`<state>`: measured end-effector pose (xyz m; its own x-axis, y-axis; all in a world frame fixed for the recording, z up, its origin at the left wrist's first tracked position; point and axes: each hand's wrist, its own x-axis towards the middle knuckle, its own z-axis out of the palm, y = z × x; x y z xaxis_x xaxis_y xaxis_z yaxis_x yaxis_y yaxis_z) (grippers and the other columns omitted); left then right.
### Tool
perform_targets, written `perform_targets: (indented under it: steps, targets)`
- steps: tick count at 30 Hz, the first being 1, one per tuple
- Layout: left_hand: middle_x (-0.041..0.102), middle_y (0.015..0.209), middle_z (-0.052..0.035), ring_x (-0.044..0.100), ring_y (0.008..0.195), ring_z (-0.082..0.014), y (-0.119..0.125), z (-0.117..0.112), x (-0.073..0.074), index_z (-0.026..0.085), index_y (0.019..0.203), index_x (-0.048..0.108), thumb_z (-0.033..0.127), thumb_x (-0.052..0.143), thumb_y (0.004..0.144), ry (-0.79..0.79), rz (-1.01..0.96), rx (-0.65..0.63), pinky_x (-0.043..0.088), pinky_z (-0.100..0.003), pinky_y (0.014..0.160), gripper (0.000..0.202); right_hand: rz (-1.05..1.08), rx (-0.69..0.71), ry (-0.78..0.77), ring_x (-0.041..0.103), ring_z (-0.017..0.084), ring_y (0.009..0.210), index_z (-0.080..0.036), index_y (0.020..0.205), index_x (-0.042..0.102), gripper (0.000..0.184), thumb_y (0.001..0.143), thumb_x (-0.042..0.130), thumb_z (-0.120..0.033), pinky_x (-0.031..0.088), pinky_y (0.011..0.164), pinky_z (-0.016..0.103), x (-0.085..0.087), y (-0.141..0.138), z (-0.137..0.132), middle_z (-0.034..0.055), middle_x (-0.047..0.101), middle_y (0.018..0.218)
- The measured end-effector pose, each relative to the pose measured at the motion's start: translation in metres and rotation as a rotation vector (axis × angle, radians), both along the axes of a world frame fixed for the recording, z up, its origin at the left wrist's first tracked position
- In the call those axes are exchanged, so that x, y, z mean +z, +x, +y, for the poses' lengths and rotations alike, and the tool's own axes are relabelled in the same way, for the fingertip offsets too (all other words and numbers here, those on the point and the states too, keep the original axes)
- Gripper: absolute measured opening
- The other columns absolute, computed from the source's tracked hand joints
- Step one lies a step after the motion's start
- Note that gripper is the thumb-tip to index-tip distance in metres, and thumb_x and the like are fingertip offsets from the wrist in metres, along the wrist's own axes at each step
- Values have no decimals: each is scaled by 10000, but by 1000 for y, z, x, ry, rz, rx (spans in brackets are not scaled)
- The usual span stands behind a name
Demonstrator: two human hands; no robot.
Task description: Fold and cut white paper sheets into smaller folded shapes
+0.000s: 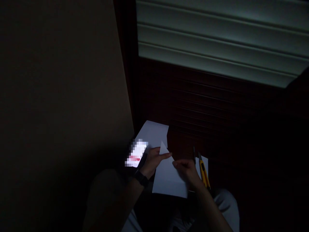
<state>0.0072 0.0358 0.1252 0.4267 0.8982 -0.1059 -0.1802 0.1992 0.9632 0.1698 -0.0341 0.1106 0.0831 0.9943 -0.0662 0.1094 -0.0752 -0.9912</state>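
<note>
A white sheet of paper (pixel 166 180) with a pointed, slanting top is held up in front of me. My left hand (pixel 153 160) grips its upper left side, thumb across the front and the other fingers partly hidden behind. At the slanting right edge, the thumb and index finger of my right hand (pixel 189 170) are pinched together on the paper. Just beyond my left hand lies another white sheet (pixel 154 132). A lit phone (pixel 137 154), partly blurred out, is beside that hand.
Right of my right hand, a yellow utility knife (pixel 204 170) lies over a small piece of white paper (pixel 205 162), with a thin dark pen-like object (pixel 194 153) alongside. A wall (pixel 72 80) rises at left, and a dark slatted panel (pixel 193 100) stands ahead. The room is very dim.
</note>
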Motion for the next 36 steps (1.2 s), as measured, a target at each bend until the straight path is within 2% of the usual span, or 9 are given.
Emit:
perform_targets:
  steps: [5, 9, 15, 18, 22, 26, 30, 33, 36]
  targets:
    - [682, 818, -97, 639, 681, -211, -6, 5, 3, 122, 881, 658, 360, 727, 635, -45, -13, 27, 463, -286, 577, 349, 53, 8, -25, 555, 152, 631, -139, 763, 716, 266, 733, 644, -394, 400, 583, 244, -8, 8, -12, 51, 673, 718]
    - [677, 820, -102, 633, 672, -204, -12, 14, 1, 114, 888, 664, 363, 735, 622, -44, -6, 108, 462, -284, 577, 372, 49, 2, -52, 548, 148, 608, -144, 755, 724, 266, 717, 660, -399, 396, 563, 239, -14, 17, -22, 38, 667, 681]
    - [672, 815, -87, 625, 655, -192, -18, 23, -3, 120, 875, 649, 368, 736, 625, -44, -17, 142, 456, -274, 559, 363, -61, 87, -126, 507, 118, 532, -151, 741, 728, 282, 762, 616, -408, 368, 506, 217, -8, 30, -45, 2, 630, 590]
    - [661, 788, -71, 612, 634, -173, -22, 25, -3, 121, 863, 637, 396, 710, 657, -41, -53, 131, 450, -268, 558, 351, -115, 123, -133, 555, 146, 570, -162, 781, 733, 276, 765, 613, -410, 411, 541, 233, -6, 43, -53, 12, 655, 617]
    - [652, 746, -67, 605, 608, -162, -24, 25, -2, 115, 828, 626, 462, 660, 693, -83, -70, 59, 447, -267, 565, 373, -235, -4, -22, 622, 220, 835, -210, 906, 713, 258, 789, 584, -401, 464, 761, 310, -3, 54, -52, 50, 700, 891]
    - [654, 757, -64, 609, 635, -158, -17, 15, 3, 120, 829, 629, 470, 614, 738, -122, -122, -68, 445, -260, 587, 362, -405, -102, 205, 581, 225, 995, -253, 1002, 671, 258, 808, 560, -381, 416, 893, 338, 11, 35, -42, 47, 658, 1058]
    - [670, 801, -70, 623, 718, -176, -4, 0, 11, 120, 867, 645, 457, 588, 768, -98, -192, -175, 456, -283, 674, 356, -370, -92, 174, 599, 204, 920, -240, 1072, 632, 316, 823, 534, -407, 442, 823, 297, 20, 3, -27, 44, 667, 1011]
    - [676, 823, -66, 621, 760, -178, 2, -8, 16, 123, 872, 654, 437, 590, 773, -59, -192, -173, 454, -286, 717, 335, -345, -101, 60, 569, 158, 622, -165, 795, 687, 322, 774, 576, -466, 422, 561, 228, 11, -10, -19, 22, 646, 675]
    - [674, 826, -55, 618, 773, -175, 1, -8, 20, 130, 856, 653, 393, 629, 753, 21, -127, -135, 455, -269, 696, 284, -311, -99, -12, 431, 100, 479, -135, 570, 612, 406, 758, 576, -493, 311, 449, 207, 2, -10, -17, -17, 506, 501]
